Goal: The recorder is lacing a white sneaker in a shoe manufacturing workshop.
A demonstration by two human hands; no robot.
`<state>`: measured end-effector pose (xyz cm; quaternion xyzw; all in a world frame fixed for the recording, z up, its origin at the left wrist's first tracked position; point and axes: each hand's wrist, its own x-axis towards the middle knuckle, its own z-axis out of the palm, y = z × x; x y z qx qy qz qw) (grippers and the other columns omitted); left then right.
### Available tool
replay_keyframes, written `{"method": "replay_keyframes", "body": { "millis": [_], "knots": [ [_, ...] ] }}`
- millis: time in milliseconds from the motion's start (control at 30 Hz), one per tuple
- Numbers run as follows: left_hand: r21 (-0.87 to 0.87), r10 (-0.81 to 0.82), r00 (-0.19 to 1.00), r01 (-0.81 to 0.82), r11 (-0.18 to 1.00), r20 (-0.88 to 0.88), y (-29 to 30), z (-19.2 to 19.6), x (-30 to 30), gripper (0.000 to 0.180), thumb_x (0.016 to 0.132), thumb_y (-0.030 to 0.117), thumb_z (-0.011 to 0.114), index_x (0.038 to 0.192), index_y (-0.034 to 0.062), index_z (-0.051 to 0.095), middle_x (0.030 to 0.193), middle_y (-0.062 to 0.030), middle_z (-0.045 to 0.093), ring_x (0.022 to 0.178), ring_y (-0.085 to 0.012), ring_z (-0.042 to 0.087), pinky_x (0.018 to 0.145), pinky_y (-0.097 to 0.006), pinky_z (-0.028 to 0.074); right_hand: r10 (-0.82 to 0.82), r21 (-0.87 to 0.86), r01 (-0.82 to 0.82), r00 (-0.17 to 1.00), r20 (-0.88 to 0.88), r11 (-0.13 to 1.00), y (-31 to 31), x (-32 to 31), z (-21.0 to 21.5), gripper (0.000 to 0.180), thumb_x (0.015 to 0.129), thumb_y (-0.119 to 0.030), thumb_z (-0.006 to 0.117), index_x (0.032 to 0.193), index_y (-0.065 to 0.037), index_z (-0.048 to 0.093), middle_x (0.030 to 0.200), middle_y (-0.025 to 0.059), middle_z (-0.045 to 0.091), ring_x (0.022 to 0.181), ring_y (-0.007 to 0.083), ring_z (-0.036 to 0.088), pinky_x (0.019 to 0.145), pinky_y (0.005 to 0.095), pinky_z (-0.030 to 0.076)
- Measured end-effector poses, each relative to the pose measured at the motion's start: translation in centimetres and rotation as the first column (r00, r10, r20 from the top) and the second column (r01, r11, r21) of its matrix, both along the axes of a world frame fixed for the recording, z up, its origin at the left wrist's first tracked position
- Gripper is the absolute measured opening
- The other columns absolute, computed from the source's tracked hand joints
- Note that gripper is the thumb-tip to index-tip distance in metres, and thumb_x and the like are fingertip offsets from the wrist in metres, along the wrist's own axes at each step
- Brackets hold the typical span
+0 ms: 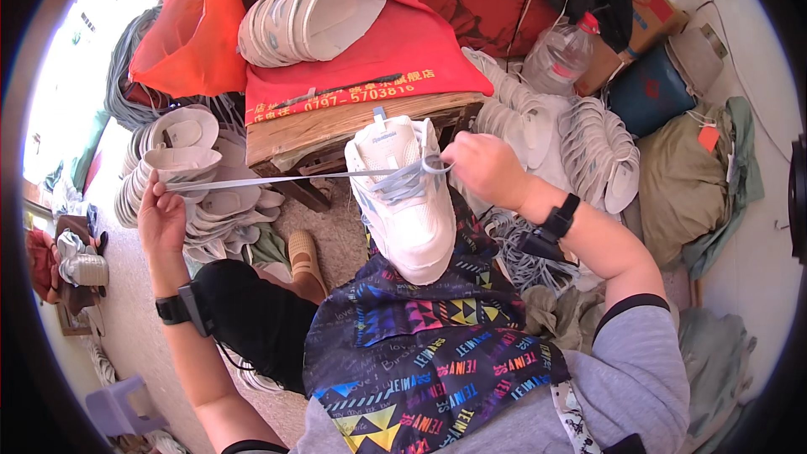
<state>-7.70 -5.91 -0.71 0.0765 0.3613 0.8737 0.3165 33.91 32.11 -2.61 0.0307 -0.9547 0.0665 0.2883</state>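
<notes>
A white sneaker (pixel 414 227) rests on my lap against the patterned apron (pixel 437 353), toe toward me, its tongue up near the edge of a wooden bench (pixel 336 126). A pale grey-blue shoelace (pixel 277 181) crosses the lower eyelets and runs taut out to the left. My left hand (pixel 162 212) pinches that stretched length well away from the shoe. Close by the right eyelet row, my right hand (pixel 486 168) is closed on the lace, with a small loop showing at its fingertips. Its inner fingers are partly hidden.
Stacked white shoe uppers (pixel 311 21) lie on a red cloth (pixel 361 67) on the bench. More uppers are piled at left (pixel 185 160) and right (pixel 580 134). Grey laces (pixel 525 252) lie heaped at right. An orange bag (pixel 193 34) hangs at upper left.
</notes>
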Motion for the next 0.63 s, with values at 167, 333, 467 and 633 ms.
{"method": "replay_keyframes", "body": {
  "millis": [167,333,467,633],
  "knots": [
    [-0.222,0.412,0.908,-0.386,0.895,0.080,5.3,4.9,6.1,0.025,0.101,0.012,0.046,0.122,0.0015,0.056,0.087,-0.0006,0.058,0.068,-0.0100,0.047,0.064,-0.024,0.041,-0.052,-0.945,0.309,0.951,0.305,0.106,3.4,2.2,2.1,0.023,0.100,-0.022,0.051,0.095,-0.004,0.064,0.065,-0.0082,0.041,0.059,0.0013,0.041,0.050,0.0202,0.035],
    [-0.027,0.198,0.976,-0.197,0.980,0.093,-2.9,0.2,-3.1,0.024,0.102,0.010,0.042,0.120,-0.0005,0.054,0.082,-0.0008,0.052,0.068,-0.0113,0.044,0.065,-0.026,0.040,-0.189,-0.971,-0.078,0.981,-0.034,-0.228,10.5,6.2,7.3,0.025,0.100,-0.025,0.050,0.095,-0.005,0.064,0.065,-0.0106,0.038,0.055,-0.0001,0.036,0.047,0.0174,0.029],
    [0.108,0.101,0.992,-0.109,0.988,0.077,-4.0,-0.3,-5.4,0.024,0.102,0.008,0.038,0.119,-0.0035,0.052,0.078,-0.0013,0.045,0.067,-0.0124,0.041,0.064,-0.028,0.038,-0.043,-0.999,0.048,0.998,0.047,0.016,8.6,5.6,9.2,0.025,0.099,-0.026,0.053,0.098,-0.004,0.066,0.067,-0.0079,0.045,0.060,0.0005,0.042,0.052,0.0180,0.034],
    [0.046,0.099,0.989,-0.104,0.993,0.106,-2.6,-0.9,-4.3,0.027,0.102,0.009,0.041,0.126,-0.0015,0.048,0.085,-0.0039,0.049,0.072,-0.0138,0.045,0.070,-0.028,0.041,0.243,-0.817,0.115,0.923,0.298,0.566,-0.3,-0.3,4.4,0.024,0.092,-0.020,0.066,0.112,-0.006,0.068,0.094,0.0020,0.067,0.091,0.0092,0.062,0.085,0.0232,0.048]
  ]
}}
